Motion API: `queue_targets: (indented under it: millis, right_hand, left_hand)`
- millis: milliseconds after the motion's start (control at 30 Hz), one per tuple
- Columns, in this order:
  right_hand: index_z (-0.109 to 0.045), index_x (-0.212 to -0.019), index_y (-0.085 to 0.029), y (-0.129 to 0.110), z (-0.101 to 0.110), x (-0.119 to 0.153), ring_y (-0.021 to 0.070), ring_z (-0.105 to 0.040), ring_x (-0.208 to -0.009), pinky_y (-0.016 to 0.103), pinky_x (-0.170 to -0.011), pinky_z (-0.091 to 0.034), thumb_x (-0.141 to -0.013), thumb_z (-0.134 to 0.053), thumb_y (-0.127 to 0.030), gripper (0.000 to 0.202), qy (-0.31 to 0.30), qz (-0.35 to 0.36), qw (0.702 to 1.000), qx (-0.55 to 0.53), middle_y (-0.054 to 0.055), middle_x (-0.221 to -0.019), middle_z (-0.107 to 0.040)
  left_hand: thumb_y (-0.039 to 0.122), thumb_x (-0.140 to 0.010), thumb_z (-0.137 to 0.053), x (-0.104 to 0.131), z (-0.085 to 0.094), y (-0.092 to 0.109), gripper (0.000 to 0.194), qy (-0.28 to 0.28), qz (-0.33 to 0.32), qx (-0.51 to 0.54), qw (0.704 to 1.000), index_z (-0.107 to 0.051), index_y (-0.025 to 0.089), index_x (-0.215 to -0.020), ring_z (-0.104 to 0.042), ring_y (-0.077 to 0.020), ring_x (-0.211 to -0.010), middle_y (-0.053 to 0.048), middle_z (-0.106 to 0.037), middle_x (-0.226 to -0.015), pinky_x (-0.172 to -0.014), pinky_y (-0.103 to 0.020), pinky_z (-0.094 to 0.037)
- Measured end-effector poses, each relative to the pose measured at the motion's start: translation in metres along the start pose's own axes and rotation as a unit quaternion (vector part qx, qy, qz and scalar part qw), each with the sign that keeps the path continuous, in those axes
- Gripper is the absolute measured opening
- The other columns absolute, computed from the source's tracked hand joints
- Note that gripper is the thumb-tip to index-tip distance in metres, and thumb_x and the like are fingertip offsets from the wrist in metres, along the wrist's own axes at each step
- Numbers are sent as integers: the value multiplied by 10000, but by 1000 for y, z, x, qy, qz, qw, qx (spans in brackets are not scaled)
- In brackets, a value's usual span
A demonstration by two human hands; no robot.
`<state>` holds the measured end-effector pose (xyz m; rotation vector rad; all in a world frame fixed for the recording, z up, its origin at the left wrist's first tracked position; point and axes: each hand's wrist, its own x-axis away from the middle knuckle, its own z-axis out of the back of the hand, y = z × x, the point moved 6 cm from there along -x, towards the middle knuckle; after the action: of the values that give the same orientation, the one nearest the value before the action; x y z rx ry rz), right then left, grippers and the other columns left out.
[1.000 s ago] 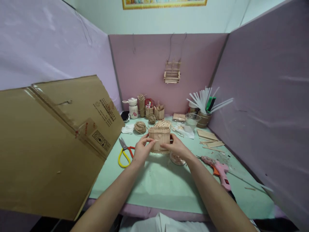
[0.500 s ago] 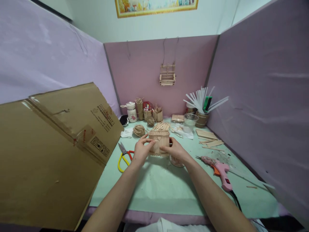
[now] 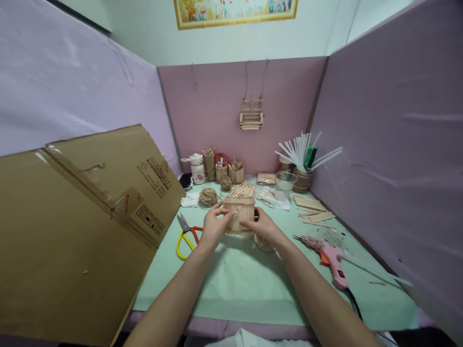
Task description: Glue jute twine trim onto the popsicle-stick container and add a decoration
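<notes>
Between my two hands is a small round holder made of wooden craft sticks [image 3: 243, 208], with a scalloped band along its top and bottom and a small heart shape on its front. My left hand [image 3: 216, 224] grips its left side, thumb against the front wall. On the right side my right hand [image 3: 263, 224] is closed round it, thumb on the front and fingers behind, partly hidden. Just beyond my right hand, a round pale object [image 3: 265, 243] rests on the table, largely covered by the hand. Scissors with yellow and red handles [image 3: 186, 237] lie left of my left hand.
A pink glue gun [image 3: 330, 255] lies at the right, its cord running to the front edge. A large cardboard sheet [image 3: 90, 231] leans at the left. Behind are a twine ball [image 3: 209, 196], loose craft sticks [image 3: 242, 189], a clear cup [image 3: 286, 182] and a pot of glue sticks [image 3: 302, 179].
The holder and both hands keep practically the same pose. The whole view has shifted down very slightly.
</notes>
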<state>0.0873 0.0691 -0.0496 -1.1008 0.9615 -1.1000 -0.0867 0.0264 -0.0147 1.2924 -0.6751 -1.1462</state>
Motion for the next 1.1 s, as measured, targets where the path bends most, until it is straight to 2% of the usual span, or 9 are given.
queue_targets:
  millis: [367, 700, 1100]
  right_hand:
    - [-538, -1076, -153, -6, 0, 4, 254, -645, -1003, 365, -840, -517, -623, -764, -297, 527, 4, 7, 1000, -6, 122, -1132, -653]
    - [-530, -1079, -162, -5, -2, 5, 242, -660, -976, 340, -803, -530, -621, -762, -263, 523, 6, -4, 1000, -8, 113, -1113, -665]
    - [-539, -1043, -167, -8, -1, 8, 249, -657, -979, 356, -822, -527, -604, -770, -258, 504, 14, -7, 1000, -14, 113, -1119, -665]
  left_hand:
    - [298, -674, -711, 1, -1, 5, 121, 3, -6, -18, 1000, -741, 183, -695, -505, -298, -1253, -143, -515, -1389, -1059, -403, -330]
    - [295, -680, -700, 0, -2, 0, 121, 33, -45, -17, 998, -732, 182, -708, -492, -278, -1260, -145, -548, -1328, -1070, -405, -316]
    - [276, -698, -688, 5, -2, 6, 84, 50, -75, -30, 995, -694, 194, -682, -482, -287, -1260, -116, -547, -1320, -1063, -428, -326]
